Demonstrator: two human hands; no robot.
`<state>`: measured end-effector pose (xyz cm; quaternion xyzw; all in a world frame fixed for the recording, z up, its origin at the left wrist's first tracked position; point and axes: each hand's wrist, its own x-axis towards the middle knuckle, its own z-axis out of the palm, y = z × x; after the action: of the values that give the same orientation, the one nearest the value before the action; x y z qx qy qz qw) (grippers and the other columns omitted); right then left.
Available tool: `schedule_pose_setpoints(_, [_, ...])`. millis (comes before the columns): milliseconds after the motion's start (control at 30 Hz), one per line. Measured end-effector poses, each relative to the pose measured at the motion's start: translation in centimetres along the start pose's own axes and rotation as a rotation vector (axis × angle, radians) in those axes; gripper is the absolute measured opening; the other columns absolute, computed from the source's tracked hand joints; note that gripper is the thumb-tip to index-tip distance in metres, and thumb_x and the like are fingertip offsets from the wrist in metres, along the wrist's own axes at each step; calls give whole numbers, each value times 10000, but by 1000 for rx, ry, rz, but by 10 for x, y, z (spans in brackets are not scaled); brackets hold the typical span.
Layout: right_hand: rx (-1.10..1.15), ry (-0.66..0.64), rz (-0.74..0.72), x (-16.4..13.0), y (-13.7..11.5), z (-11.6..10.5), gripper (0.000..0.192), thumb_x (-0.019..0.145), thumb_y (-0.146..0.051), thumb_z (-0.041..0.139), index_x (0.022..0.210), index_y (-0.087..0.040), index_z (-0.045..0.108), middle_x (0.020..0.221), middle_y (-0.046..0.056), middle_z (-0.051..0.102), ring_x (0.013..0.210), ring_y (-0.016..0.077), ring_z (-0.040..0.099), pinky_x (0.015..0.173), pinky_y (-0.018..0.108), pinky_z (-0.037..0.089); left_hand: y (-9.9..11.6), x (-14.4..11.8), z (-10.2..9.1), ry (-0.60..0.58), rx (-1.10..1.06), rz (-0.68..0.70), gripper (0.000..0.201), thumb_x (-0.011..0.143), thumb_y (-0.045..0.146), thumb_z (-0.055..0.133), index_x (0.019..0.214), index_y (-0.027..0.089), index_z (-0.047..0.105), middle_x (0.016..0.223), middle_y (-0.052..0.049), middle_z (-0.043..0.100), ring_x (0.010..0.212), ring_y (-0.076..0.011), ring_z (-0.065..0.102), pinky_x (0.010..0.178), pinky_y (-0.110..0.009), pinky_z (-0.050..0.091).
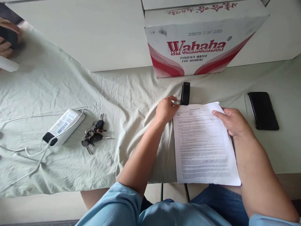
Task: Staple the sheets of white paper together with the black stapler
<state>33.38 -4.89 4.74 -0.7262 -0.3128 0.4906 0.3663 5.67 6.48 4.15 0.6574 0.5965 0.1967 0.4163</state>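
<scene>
A printed sheet of paper (202,147) lies in front of me, overhanging the table's near edge; whether more sheets lie under it I cannot tell. My right hand (232,121) grips its upper right edge, thumb on top and fingers underneath. At the upper left corner, my left hand (166,109) has its fingers bent in and its thumb against the paper. Just beyond that corner is a small black stapler (185,93), its near end touching or almost touching the paper and my left fingertips. Part of the left fingers' grip is hidden.
A Wahaha water carton (197,47) stands behind the stapler. To the right lies a black phone (263,110). On the left are a bunch of keys (94,133) and a white device (64,127) with cables. Another person's hand (8,37) holds something dark at far left.
</scene>
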Motion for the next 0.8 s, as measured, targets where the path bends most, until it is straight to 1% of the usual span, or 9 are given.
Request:
schedule_pose_setpoints(100, [-3, 14, -31, -1, 0, -3, 453, 698, -644, 1059, 852, -295, 816, 751, 36, 845, 742, 332, 874, 649, 449, 754, -2, 2, 11, 95, 2, 35, 361, 967, 175, 806, 1323, 225, 840, 945, -43, 885, 896, -260, 788, 832, -394, 529])
schedule_pose_setpoints(167, [5, 31, -32, -1, -1, -5, 461, 679, -647, 1065, 840, -300, 808, 765, 38, 854, 763, 342, 883, 684, 462, 768, -5, 0, 16, 135, -9, 90, 435, 995, 155, 764, 1418, 237, 817, 1013, -36, 904, 945, -253, 808, 895, -396, 555])
schedule_pose_setpoints(233, [19, 46, -18, -2, -2, -7, 472, 650, -645, 1076, 829, -304, 802, 786, 41, 865, 779, 348, 890, 713, 471, 778, -8, -2, 18, 137, -11, 134, 500, 1017, 145, 722, 1505, 229, 791, 1053, -34, 911, 958, -241, 813, 919, -385, 564])
schedule_pose_setpoints(333, [23, 59, -4, -3, -3, -9, 471, 642, -637, 1081, 825, -308, 798, 804, 46, 875, 785, 357, 894, 734, 488, 786, -12, -4, 16, 105, -32, 203, 613, 1034, 105, 643, 1628, 210, 747, 1068, -34, 911, 990, -227, 818, 943, -359, 576])
schedule_pose_setpoints(433, [15, 66, 9, -3, -3, -10, 465, 632, -627, 1090, 812, -316, 795, 797, 37, 873, 758, 353, 882, 717, 492, 782, -14, -4, 12, 72, -64, 294, 633, 1047, 69, 569, 1609, 252, 798, 1188, -45, 924, 1107, -222, 833, 1031, -343, 603])
schedule_pose_setpoints(533, [25, 81, 19, -4, -3, -9, 467, 611, -620, 1101, 800, -324, 794, 798, 17, 876, 734, 332, 867, 701, 475, 776, -13, -3, 10, 65, -89, 316, 596, 1064, 81, 567, 1558, 257, 850, 1258, -58, 934, 1172, -238, 849, 1092, -351, 625])
schedule_pose_setpoints(700, [61, 90, 29, -5, -2, -9, 453, 609, -577, 1111, 825, -309, 817, 815, 18, 881, 733, 310, 861, 694, 436, 763, -13, -3, 11, 71, -95, 283, 586, 1041, 70, 593, 1537, 220, 866, 1165, -64, 941, 1042, -227, 857, 1057, -350, 636])
schedule_pose_setpoints(800, [74, 98, 37, -4, 0, -11, 435, 631, -538, 1113, 858, -286, 841, 805, 19, 875, 744, 302, 859, 691, 410, 749, -14, -3, 12, 77, -117, 257, 579, 1024, 87, 625, 1535, 222, 861, 1069, -37, 930, 872, -184, 814, 983, -322, 639])
